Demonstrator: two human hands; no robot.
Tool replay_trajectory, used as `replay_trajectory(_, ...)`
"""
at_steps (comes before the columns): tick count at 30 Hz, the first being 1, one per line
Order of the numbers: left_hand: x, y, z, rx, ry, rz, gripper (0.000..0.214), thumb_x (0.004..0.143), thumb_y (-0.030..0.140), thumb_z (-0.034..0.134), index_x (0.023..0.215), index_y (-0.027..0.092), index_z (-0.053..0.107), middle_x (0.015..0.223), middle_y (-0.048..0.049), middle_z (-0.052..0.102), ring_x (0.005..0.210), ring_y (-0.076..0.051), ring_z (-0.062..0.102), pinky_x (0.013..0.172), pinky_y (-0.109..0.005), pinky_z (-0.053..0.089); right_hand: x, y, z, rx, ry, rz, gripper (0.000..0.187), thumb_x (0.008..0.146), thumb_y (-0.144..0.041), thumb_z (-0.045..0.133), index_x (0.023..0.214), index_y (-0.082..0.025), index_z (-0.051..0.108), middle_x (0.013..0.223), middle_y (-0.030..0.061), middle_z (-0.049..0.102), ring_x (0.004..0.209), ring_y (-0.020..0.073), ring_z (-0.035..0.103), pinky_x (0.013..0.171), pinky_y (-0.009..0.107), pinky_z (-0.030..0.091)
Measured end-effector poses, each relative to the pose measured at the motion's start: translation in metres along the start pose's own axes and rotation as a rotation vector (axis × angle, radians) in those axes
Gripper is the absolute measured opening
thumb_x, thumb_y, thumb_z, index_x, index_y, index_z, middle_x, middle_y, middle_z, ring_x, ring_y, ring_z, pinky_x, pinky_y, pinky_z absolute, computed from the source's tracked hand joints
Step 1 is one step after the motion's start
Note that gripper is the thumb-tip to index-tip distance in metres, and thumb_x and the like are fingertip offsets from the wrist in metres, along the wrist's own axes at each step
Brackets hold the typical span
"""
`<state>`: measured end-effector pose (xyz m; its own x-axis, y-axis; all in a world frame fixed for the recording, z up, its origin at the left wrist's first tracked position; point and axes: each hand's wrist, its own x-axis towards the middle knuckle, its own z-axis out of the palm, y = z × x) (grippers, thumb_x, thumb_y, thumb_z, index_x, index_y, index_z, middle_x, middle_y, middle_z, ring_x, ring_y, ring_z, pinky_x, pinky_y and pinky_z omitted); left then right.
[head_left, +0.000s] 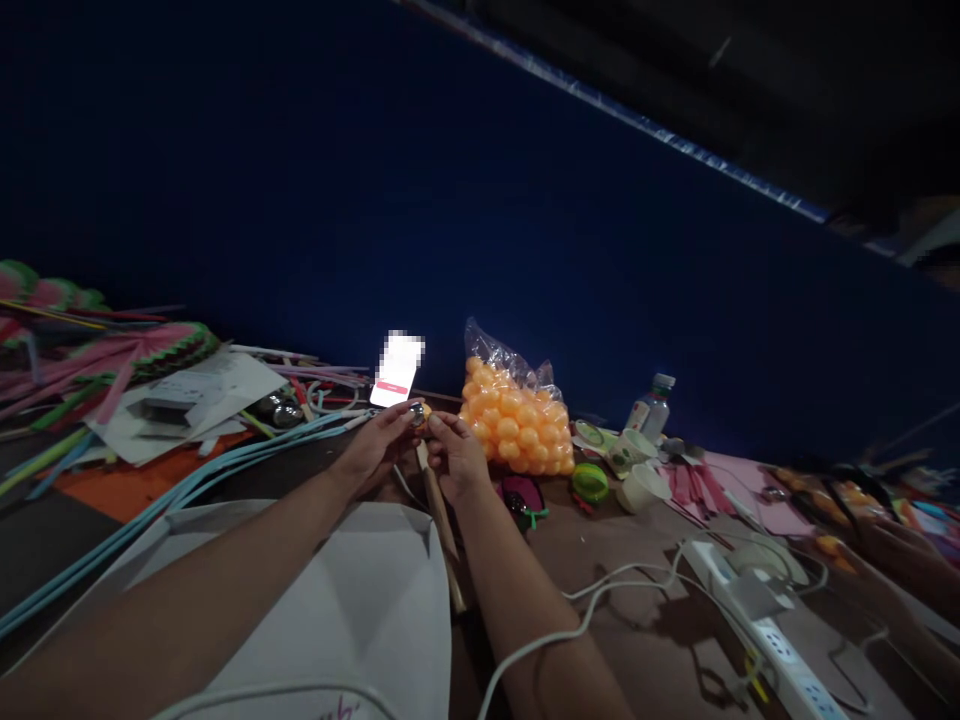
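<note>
My left hand (373,445) pinches a small shiny silver ball (417,411) between thumb and fingers. Facing it, my right hand (456,455) has its fingertips closed on a small orange piece (427,409) that touches or nearly touches the silver one; its exact shape is hidden. Beneath the hands a wooden stick (442,525) runs along the brown table. A lit phone (397,368) stands just beyond my left hand. To the right of my hands sits a clear plastic bag of orange balls (517,420).
A white tray-like box (360,600) lies under my forearms. Pale blue tubes (225,470) and papers (187,400) cover the left side. Rightward are a green round item (589,484), paper cups (643,488), a bottle (655,408), cables and a power strip (780,645). Another person's hands (892,560) work at far right.
</note>
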<state>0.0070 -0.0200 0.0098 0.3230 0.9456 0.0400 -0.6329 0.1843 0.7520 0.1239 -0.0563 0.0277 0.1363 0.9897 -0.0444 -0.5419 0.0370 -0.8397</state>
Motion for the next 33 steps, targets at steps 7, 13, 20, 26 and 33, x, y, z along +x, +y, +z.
replay_trajectory(7, -0.0023, 0.0022, -0.0009, 0.031, -0.025, -0.005, 0.036, 0.072, 0.022, 0.072, 0.108, 0.017, 0.068, 0.1, -0.0064, 0.07, 0.079, -0.013, 0.064, 0.07, -0.023, 0.051, 0.0018, 0.0006, -0.0016, 0.027, 0.008, 0.027, 0.033, 0.056, -0.028, 0.08, 0.082, -0.016, 0.062, 0.062, -0.0029, 0.066, 0.039, 0.0014, 0.041, 0.033, 0.01, 0.026)
replay_trajectory(13, -0.0028, 0.0037, 0.0002, 0.035, -0.029, -0.009, 0.036, 0.071, 0.021, 0.073, 0.107, 0.018, 0.068, 0.098, -0.0054, 0.071, 0.076, -0.011, 0.063, 0.073, -0.023, 0.05, 0.0003, 0.0005, -0.0002, 0.038, 0.022, 0.028, 0.03, 0.057, -0.026, 0.08, 0.08, -0.017, 0.063, 0.063, -0.0034, 0.065, 0.04, 0.0012, 0.039, 0.033, 0.01, 0.026)
replay_trajectory(20, -0.0004, 0.0016, -0.0018, 0.019, -0.047, 0.015, 0.035, 0.073, 0.021, 0.072, 0.107, 0.018, 0.068, 0.1, -0.0052, 0.07, 0.076, -0.011, 0.064, 0.077, -0.024, 0.05, -0.0011, 0.0014, 0.0019, 0.073, 0.007, 0.03, 0.027, 0.059, -0.024, 0.078, 0.078, -0.017, 0.061, 0.063, -0.0029, 0.064, 0.042, 0.0015, 0.04, 0.035, 0.01, 0.027)
replay_trajectory(26, 0.0021, -0.0011, -0.0055, 0.017, -0.077, 0.034, 0.035, 0.073, 0.023, 0.072, 0.108, 0.017, 0.068, 0.097, -0.0052, 0.07, 0.076, -0.012, 0.064, 0.077, -0.026, 0.05, -0.001, 0.0032, 0.0022, 0.09, 0.018, 0.037, 0.028, 0.06, -0.023, 0.078, 0.079, -0.016, 0.06, 0.061, -0.0034, 0.063, 0.042, 0.0015, 0.039, 0.035, 0.01, 0.028)
replay_trajectory(33, 0.0029, -0.0011, -0.0048, 0.003, -0.064, 0.024, 0.034, 0.073, 0.021, 0.072, 0.107, 0.017, 0.068, 0.097, -0.0059, 0.071, 0.077, -0.012, 0.064, 0.076, -0.026, 0.051, -0.0007, 0.0035, 0.0016, 0.101, -0.017, 0.037, 0.027, 0.061, -0.024, 0.078, 0.079, -0.016, 0.06, 0.064, -0.0034, 0.062, 0.043, 0.0012, 0.039, 0.036, 0.01, 0.026)
